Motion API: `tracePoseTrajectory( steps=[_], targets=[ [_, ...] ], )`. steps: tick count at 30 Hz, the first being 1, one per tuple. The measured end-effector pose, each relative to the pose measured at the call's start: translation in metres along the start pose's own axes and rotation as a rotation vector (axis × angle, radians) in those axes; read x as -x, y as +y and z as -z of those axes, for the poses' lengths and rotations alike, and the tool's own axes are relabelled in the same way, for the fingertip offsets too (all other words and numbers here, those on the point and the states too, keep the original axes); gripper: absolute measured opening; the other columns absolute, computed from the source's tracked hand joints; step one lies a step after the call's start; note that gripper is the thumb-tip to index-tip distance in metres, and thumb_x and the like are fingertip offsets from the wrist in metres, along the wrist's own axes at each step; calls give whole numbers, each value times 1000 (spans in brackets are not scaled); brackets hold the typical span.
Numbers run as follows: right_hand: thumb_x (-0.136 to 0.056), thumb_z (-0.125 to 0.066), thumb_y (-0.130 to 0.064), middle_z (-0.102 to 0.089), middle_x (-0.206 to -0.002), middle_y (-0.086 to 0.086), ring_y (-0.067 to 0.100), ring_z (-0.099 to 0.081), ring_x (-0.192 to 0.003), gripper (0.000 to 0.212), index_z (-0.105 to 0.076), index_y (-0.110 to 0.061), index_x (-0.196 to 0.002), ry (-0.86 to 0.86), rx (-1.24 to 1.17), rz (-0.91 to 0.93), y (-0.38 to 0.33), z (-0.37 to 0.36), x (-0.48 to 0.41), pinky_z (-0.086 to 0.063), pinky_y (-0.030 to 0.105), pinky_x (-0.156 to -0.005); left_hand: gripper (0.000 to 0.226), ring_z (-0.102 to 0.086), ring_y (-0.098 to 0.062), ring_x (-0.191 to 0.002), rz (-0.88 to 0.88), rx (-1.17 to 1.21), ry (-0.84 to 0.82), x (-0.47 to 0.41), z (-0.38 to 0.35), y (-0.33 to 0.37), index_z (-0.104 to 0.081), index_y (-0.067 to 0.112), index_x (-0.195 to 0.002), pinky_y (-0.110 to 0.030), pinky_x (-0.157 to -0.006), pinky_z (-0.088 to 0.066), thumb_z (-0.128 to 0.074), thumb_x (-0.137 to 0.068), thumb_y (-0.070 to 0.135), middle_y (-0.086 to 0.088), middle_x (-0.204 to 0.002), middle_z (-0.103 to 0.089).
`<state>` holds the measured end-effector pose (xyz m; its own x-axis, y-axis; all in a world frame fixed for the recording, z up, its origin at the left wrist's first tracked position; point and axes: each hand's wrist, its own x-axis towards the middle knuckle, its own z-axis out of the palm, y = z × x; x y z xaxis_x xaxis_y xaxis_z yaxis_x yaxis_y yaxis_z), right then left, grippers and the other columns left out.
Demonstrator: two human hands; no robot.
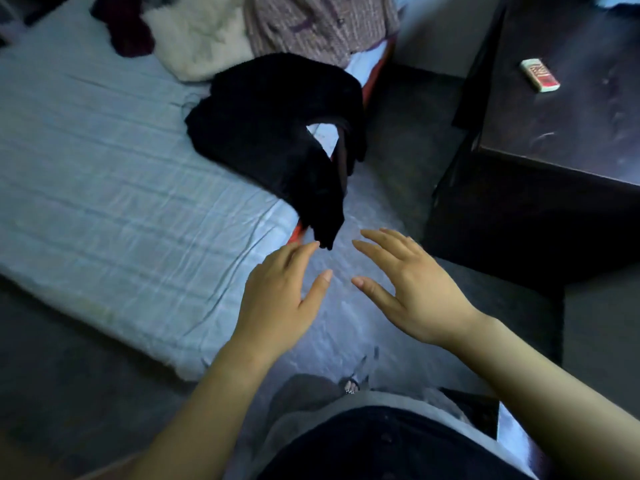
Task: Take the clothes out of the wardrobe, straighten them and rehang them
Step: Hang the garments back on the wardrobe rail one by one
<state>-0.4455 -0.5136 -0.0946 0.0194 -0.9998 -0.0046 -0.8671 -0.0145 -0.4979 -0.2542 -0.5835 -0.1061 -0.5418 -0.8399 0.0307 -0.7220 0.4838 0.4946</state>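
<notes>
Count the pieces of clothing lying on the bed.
4: a black garment draped over the right edge of the bed, a cream fluffy one behind it, a checked one far right, a dark red one far left. More may be cut off at the top.

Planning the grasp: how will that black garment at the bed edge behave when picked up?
Black garment is likely floppy: it lies in soft folds and one end droops over the mattress edge. It will probably drape, and slide off if tugged by that end. The fuzzy-looking surface suggests it won't be slippery.
</notes>
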Motion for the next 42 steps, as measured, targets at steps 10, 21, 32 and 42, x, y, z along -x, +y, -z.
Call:
tracePoseTrajectory(
  steps=[10,21,32,42],
  targets=[
    [-89,-27,-60,-40,-144,-1,18,-30,-136,65,-40,-21,-139,40,-46,-67,102,36,-195,-28,47,-111,65,-41,-12,-124,51,15,-59,-221,-18,-33,-46,23,-135,-20,-96,-28,-24,-86,59,3,-136,-50],
    [-91,-31,-57,-41,-144,1,20,-33,-135,61,-41,-20,-139,182,-20,-158,231,142,-414,-33,49,-107,71,-48,-26,-121,-140,-82,-101,-536,4,-25,-47,17,-135,-48,-96,-43,-22,-85,60,-6,-134,-52],
    [-88,-28,-59,-42,-142,1,18,-34,-133,65,-44,-19,-137,93,4,-123,396,224,-636,-29,37,-111,66,-47,-25,-122,21,-63,-111,-792,-47,-23,-44,18,-135,-43,-97,-42,-23,-88,59,-5,-135,-50],
    [-90,-30,-54,-46,-140,10,25,-40,-130,65,-49,-10,-133,-94,-13,213,437,264,-885,-30,36,-107,65,-56,-26,-112,242,12,122,-972,-20,-72,-53,13,-129,-42,-94,-45,-28,-88,56,-7,-125,-58]
  ],
)
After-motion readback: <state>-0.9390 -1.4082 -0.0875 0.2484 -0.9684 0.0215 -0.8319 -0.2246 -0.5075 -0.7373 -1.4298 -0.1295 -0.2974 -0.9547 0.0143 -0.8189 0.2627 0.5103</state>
